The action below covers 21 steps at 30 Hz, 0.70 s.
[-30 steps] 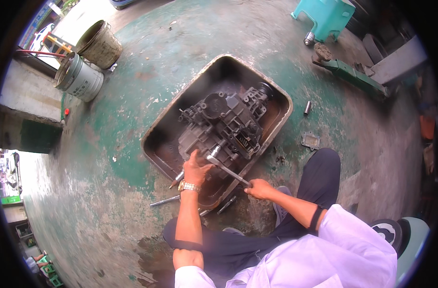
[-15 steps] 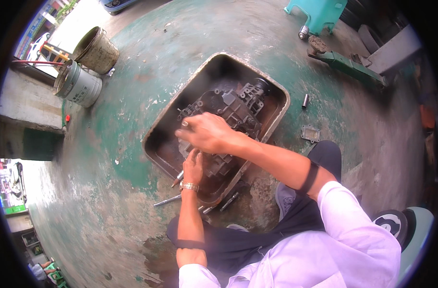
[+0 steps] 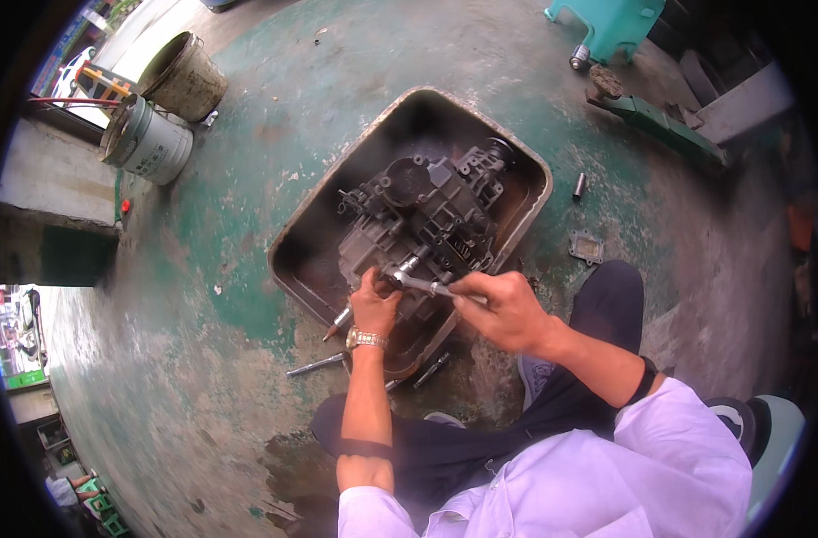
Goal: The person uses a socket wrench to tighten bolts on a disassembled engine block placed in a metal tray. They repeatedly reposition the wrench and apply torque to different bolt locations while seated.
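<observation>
Grips a ratchet wrench (image 3: 438,288) with the right hand (image 3: 506,311), with its fingers closed around the handle. Holds the left hand (image 3: 373,303) at the wrench's head, with bent fingers touching it. Cannot tell how tightly, with the fingertips partly hidden.

Has a shiny socket (image 3: 411,264) on the wrench's head, pointing at a big grey gearbox (image 3: 409,202). Cannot tell how deep. Has the gearbox in the middle of a deep, dirty tray (image 3: 400,125), on a patchy green floor (image 3: 239,215).

Wears a shiny watch (image 3: 368,339) on the left wrist and a dark band (image 3: 642,380) on the right arm. Sits with bent legs close to the tray.

Has a thin silver rod (image 3: 316,365) on the floor, just outside the tray's near left corner. Has a short metal tube (image 3: 579,186) and a flat cover plate (image 3: 587,236) right of the tray. Has two buckets (image 3: 149,143) far left and a turquoise stool (image 3: 611,29) far right.
</observation>
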### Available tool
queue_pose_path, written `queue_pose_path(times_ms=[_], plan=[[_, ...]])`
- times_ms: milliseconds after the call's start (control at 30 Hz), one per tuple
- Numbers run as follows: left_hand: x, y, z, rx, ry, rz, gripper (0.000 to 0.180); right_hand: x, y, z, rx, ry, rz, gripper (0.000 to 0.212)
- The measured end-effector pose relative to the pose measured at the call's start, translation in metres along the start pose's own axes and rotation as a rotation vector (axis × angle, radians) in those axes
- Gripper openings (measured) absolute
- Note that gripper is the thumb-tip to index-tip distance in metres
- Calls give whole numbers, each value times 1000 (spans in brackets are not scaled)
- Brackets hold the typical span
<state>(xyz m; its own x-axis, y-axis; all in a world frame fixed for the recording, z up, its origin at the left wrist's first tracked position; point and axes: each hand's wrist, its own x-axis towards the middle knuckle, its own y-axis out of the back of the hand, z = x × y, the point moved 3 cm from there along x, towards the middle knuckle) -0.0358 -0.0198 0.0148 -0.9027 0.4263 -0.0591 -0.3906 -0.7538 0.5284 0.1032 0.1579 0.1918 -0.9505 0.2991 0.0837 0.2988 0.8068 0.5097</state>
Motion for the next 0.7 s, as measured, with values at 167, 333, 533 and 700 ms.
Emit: queue_pose_path(times_ms=[167, 333, 533, 700], plan=[[4, -4, -1, 168, -59, -86, 59, -101, -50, 61, 99, -689, -257, 25], [-4, 3, 4, 220, -249, -149, 78, -123, -116, 136, 17, -748, -298, 25], [-7, -3, 0, 117, -101, -195, 74, -106, -144, 182, -16, -818, -501, 34], [-9, 0, 10, 45, -77, -174, 75, -105, -75, 97, -80, -566, -439, 38]])
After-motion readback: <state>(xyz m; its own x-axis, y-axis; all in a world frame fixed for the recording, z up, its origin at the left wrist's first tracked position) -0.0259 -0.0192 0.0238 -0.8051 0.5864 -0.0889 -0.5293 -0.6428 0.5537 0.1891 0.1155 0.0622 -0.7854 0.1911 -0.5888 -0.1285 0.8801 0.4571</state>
